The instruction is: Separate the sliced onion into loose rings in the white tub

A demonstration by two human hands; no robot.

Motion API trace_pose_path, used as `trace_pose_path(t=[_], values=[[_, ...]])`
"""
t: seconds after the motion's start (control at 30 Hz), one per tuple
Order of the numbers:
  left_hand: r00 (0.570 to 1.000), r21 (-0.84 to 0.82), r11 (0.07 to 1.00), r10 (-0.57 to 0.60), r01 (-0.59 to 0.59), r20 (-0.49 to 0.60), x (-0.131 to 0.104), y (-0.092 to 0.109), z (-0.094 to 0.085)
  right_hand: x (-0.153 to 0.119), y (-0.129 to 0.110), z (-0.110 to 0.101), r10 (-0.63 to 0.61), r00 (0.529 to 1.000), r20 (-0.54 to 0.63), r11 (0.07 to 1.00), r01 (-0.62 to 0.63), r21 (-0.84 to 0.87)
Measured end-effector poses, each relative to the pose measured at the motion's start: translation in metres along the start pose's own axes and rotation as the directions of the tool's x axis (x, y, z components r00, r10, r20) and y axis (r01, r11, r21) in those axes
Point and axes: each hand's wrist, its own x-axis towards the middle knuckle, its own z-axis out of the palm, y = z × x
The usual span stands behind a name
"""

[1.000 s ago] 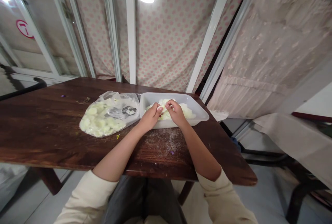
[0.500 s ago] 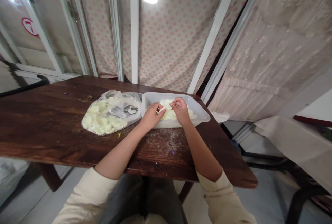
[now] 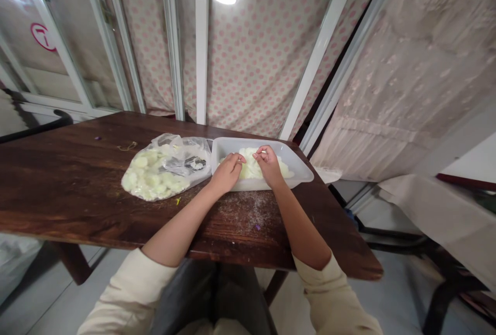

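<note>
A white plastic tub [image 3: 302, 168] stands on the dark wooden table, with pale, thin slices [image 3: 250, 169] heaped inside it. Over its left part is my left hand [image 3: 228, 171], fingers bent together; whatever they pinch is too small to name. My right hand [image 3: 268, 163] hangs over the middle of the slices, thumb and fingertips pinched, with nothing clear between them. Left of the tub lies a clear plastic bag [image 3: 155, 169] full of pale round slices, its mouth side toward the tub.
White grains are scattered on the table [image 3: 96, 185] in front of the tub, near a small purple scrap [image 3: 258, 227]. A yellow-green bit [image 3: 178, 201] lies by the bag. Behind are framed panes with dotted curtains. A black chair frame [image 3: 449, 293] stands at right.
My left fingers have closed in and shifted slightly left; the white bit seen at their tips before no longer shows. My right hand has hardly moved.
</note>
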Motion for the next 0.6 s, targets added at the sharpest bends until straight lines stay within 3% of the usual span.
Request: trace_pose_path(t=[0.13,0.3,0.6], values=[[0.999,0.040,0.999,0.021,-0.023,0.044,-0.0010,0.0025,0.0004,-0.0021,-0.0039,0.0024,0.006,0.998,0.063,1.000,-0.006,0.002],[0.998,0.065,0.996,0.068,-0.068,0.006,-0.0004,0.0025,0.0031,-0.0032,-0.0048,0.0038,0.017,0.991,0.132,1.000,-0.016,-0.010],[0.991,0.072,0.997,0.015,-0.006,-0.132,0.0013,-0.0035,0.0046,0.0002,-0.0026,0.0012,-0.024,0.998,-0.065,0.999,0.025,0.027]])
